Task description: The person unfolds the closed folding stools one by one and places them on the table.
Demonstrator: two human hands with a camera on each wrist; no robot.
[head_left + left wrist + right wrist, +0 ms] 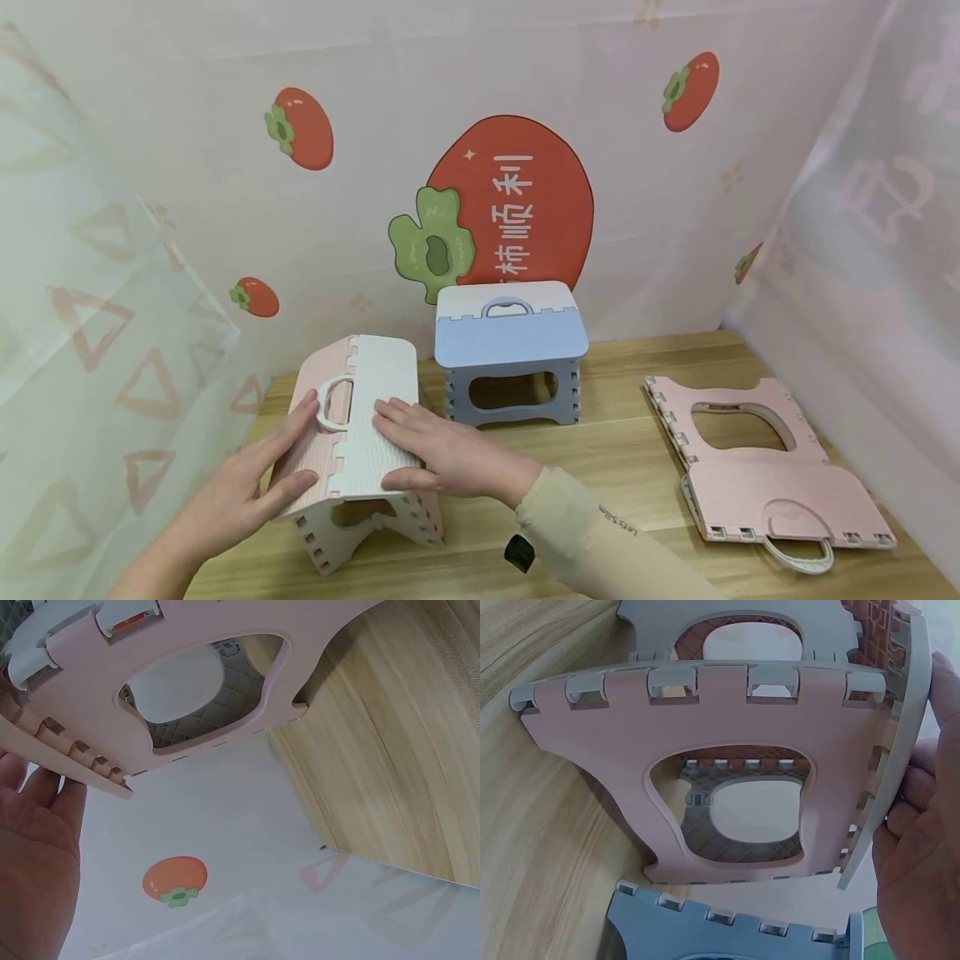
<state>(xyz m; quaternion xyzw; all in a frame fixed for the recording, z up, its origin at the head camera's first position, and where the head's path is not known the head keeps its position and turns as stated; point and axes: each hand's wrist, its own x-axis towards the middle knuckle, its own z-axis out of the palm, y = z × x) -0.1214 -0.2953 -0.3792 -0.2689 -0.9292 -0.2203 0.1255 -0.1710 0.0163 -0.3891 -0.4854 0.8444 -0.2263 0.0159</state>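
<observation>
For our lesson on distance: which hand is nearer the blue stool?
Right. The right hand lies in front and to the left of the blue stool; the left hand is farther left.

This is a small screened-off booth, its wider building unclear: thin white sheets (420, 83) printed with red, green-leaved fruits (558, 200) enclose three sides of a pale, wood-grained flat surface (615, 458).

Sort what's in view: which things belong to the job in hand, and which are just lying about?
Job in hand:
pink-and-white stool, standing, touched by left hand and right hand

Apparently lying about, untouched:
blue-and-white stool, standing
flattened pink stool
</observation>
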